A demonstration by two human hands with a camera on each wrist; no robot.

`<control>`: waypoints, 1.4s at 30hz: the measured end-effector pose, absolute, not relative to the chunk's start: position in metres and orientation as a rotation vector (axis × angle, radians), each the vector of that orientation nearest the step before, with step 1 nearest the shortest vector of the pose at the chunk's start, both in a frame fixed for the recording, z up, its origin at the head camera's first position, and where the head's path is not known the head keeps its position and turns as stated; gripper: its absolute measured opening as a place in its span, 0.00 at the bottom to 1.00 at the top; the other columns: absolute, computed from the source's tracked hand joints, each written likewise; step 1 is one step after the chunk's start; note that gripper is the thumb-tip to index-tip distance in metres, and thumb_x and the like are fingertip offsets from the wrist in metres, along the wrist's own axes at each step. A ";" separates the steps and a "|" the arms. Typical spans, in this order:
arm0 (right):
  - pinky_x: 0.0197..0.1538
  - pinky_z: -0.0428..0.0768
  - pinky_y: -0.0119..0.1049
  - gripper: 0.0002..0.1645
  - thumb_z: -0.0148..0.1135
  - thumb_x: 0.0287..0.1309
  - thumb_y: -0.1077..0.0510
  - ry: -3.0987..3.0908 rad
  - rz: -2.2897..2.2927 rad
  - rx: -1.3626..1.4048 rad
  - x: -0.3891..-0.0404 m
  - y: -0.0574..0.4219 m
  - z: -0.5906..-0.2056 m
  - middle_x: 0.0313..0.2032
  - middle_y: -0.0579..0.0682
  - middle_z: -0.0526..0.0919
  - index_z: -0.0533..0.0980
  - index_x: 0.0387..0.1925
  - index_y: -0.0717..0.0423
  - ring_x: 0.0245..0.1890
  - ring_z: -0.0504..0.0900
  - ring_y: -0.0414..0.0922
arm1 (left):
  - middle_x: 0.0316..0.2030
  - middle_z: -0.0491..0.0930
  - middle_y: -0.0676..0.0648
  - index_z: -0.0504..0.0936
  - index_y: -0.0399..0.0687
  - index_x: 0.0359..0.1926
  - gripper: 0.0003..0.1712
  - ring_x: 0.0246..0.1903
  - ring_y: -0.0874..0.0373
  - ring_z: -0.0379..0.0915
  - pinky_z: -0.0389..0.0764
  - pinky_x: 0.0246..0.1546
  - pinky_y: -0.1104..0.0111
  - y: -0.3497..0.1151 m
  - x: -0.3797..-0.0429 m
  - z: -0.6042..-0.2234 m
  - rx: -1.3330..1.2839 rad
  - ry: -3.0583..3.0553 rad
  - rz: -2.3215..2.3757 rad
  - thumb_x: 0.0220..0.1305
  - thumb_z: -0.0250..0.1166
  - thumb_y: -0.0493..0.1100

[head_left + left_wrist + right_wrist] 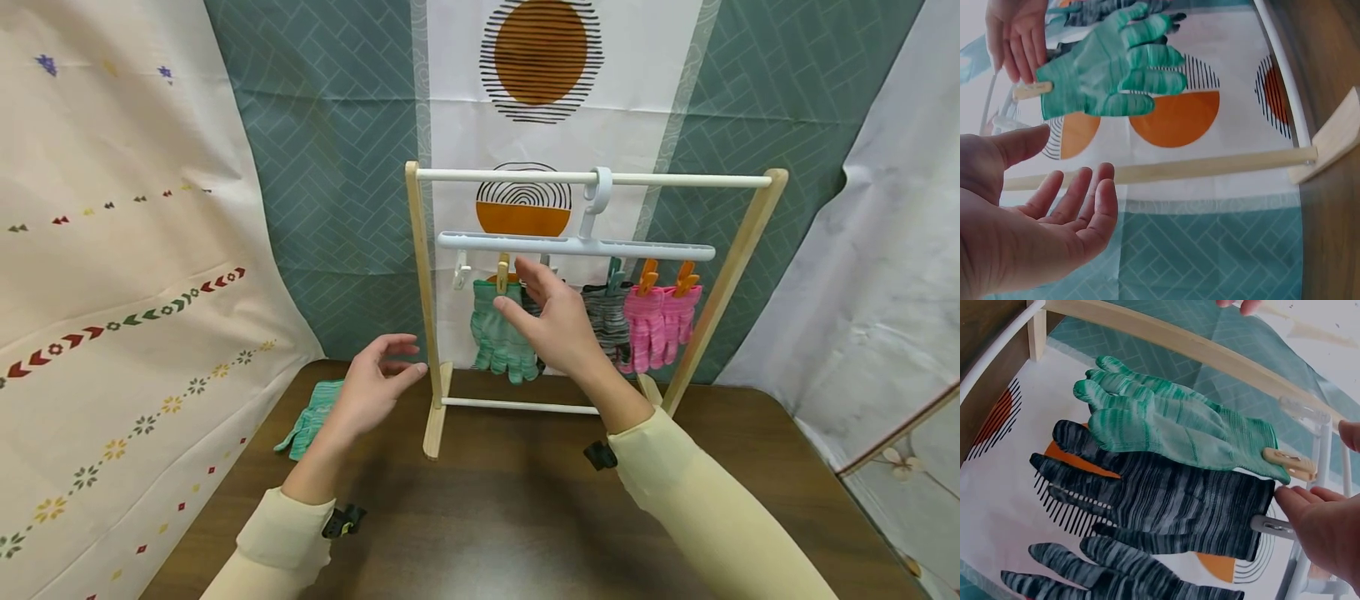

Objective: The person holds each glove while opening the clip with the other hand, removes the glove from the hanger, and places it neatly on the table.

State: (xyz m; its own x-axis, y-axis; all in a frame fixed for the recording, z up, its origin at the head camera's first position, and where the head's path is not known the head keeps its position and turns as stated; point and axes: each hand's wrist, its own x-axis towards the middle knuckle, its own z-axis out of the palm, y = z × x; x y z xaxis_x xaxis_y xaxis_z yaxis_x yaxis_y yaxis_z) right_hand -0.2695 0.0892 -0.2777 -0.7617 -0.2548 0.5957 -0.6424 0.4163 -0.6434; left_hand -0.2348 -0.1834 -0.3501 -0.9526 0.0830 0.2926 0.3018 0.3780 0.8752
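Green glove [491, 333] pegged beneath the hanger [517, 242]. Held nothing in left grip [369, 382] or right grip [561, 325], fingers loosely parted. Seemed done pegging; likely called for fetching the loose glove [317, 410] left of the hanger.

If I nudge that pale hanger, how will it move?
The hanger would probably swing, since one hook hangs it over the rod. It may also slide, as the rod looks smooth. The clipped green glove, seemingly limp knit, should sway.

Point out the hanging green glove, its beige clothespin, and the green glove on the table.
Hanging green knit glove [1175, 428]: right wrist view, middle.
Slim beige clothespin [1286, 462]: right wrist view, middle.
Loose green knit glove [313, 417]: head view, fabric's middle.
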 end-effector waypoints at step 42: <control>0.53 0.76 0.43 0.29 0.63 0.62 0.47 -2.275 1.629 0.676 -0.283 0.081 -0.266 0.53 0.50 0.80 0.71 0.61 0.54 0.51 0.78 0.44 | 0.58 0.74 0.46 0.68 0.51 0.67 0.32 0.56 0.49 0.71 0.72 0.55 0.53 -0.124 -0.293 -0.335 -0.592 -2.363 -1.786 0.64 0.65 0.49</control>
State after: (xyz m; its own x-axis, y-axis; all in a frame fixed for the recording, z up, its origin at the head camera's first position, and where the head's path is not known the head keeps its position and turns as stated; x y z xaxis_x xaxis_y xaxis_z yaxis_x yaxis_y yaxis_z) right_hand -0.2831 0.0811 -0.2663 -0.8572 -0.2182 0.4664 -0.5118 0.2621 -0.8181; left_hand -0.2934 -0.1238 -0.3354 -0.9161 0.2341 0.3255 0.3770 0.2269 0.8980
